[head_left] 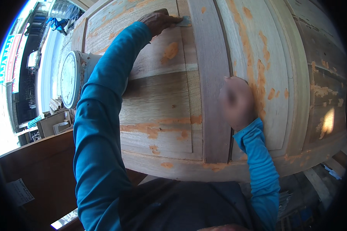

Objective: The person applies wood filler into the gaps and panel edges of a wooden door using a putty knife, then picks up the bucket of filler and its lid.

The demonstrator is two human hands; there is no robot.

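Observation:
A large panelled wooden door (162,107) lies flat before me, its bare wood marked with orange filler patches and pale paint remains. My left hand (158,21), in a blue sleeve, reaches to the far part of the door and is shut on a small flat grey scraper (184,21) pressed on the wood. My right hand (237,102) is blurred with motion and rests on the vertical strip beside the right panel; I cannot tell if it holds anything.
A white round tin (71,79) stands on the door's left edge, behind my left arm. Brown boards (38,169) lie at lower left. Stacked wood and clutter (54,119) sit further left, with more planks (331,165) at lower right.

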